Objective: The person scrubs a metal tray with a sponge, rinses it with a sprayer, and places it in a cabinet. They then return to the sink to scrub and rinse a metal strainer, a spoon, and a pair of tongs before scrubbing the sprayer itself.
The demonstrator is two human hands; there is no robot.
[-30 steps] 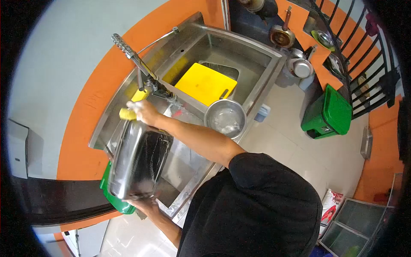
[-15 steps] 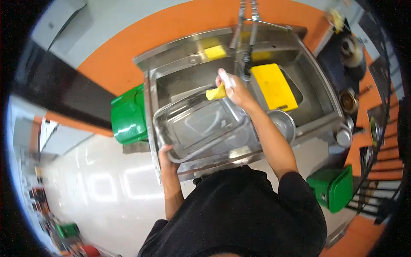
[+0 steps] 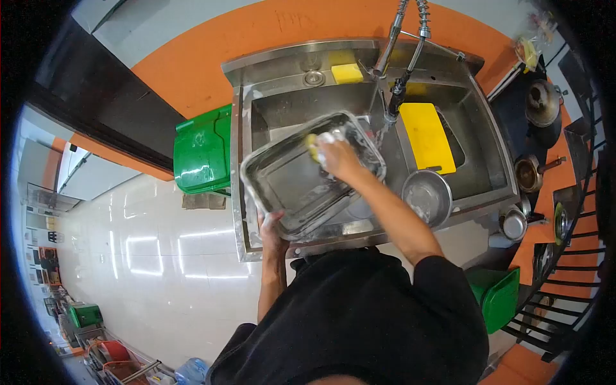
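A rectangular tray [image 3: 282, 176], clear or metallic-looking, is tilted over the left basin of the steel sink [image 3: 276, 109]. My left hand [image 3: 273, 231] grips its near left edge, fingers wrapped round the rim. Inside the tray, near its far right corner, my right hand [image 3: 338, 158] is closed on a yellow sponge [image 3: 312, 146] and presses it to the surface. White foam covers part of that hand and the sponge. To the right of the tray stands a round metal bowl [image 3: 428, 196].
A yellow cutting board [image 3: 427, 138] lies over the right basin. The spring-hose faucet [image 3: 398, 90] rises between the basins, and a yellow pad [image 3: 347, 73] sits on the back ledge. A green bin [image 3: 204, 151] stands left of the sink; pans [image 3: 543, 106] are at the right.
My right hand has come down with the sponge from above the tray's far edge into the tray. The view has shifted, and the tray's far right side is raised more.
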